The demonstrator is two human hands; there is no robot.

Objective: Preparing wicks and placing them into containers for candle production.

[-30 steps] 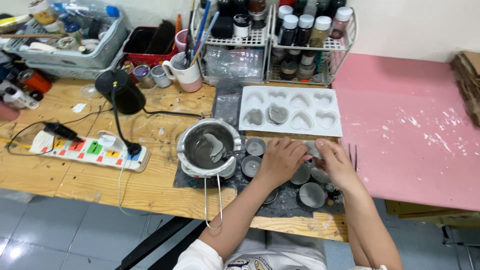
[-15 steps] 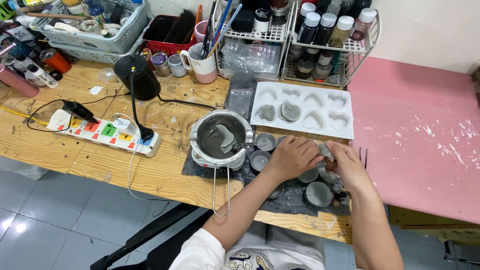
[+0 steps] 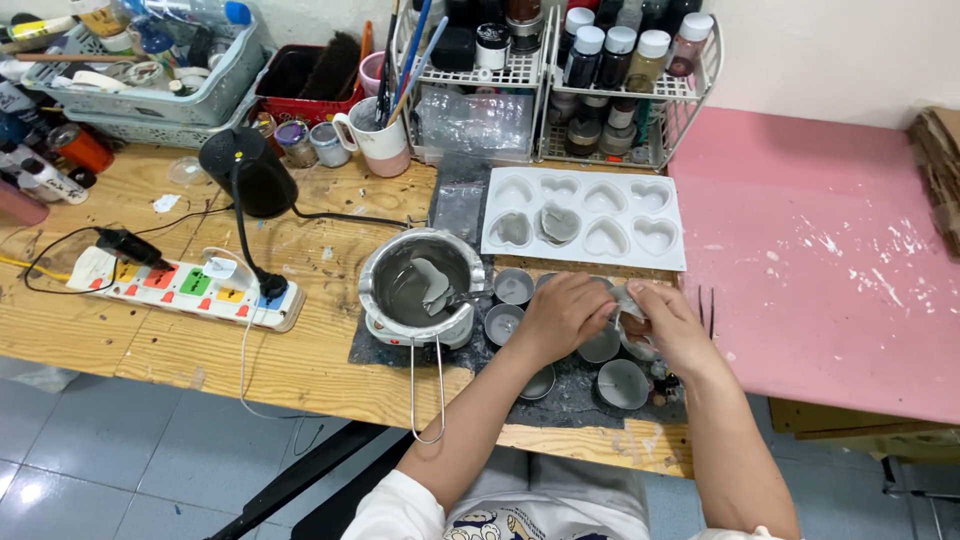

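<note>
At the bench's near edge, both hands meet over a dark mat (image 3: 390, 350). Left hand (image 3: 562, 318) and right hand (image 3: 668, 325) pinch one small grey cup (image 3: 627, 300) between their fingertips, each clenched on a side of it. More grey cups (image 3: 622, 384) sit on the mat under and around the hands, one at 6 o'clock of the held cup. At 9 o'clock of the hands stands a metal pot (image 3: 420, 286) on a small warmer, grey wax shards in it, its wire handle pointing to 6 o'clock. At 12 o'clock lies a white heart mould (image 3: 585, 217), two hollows holding grey pieces. A power strip (image 3: 180, 288) lies far off at 9 o'clock.
</note>
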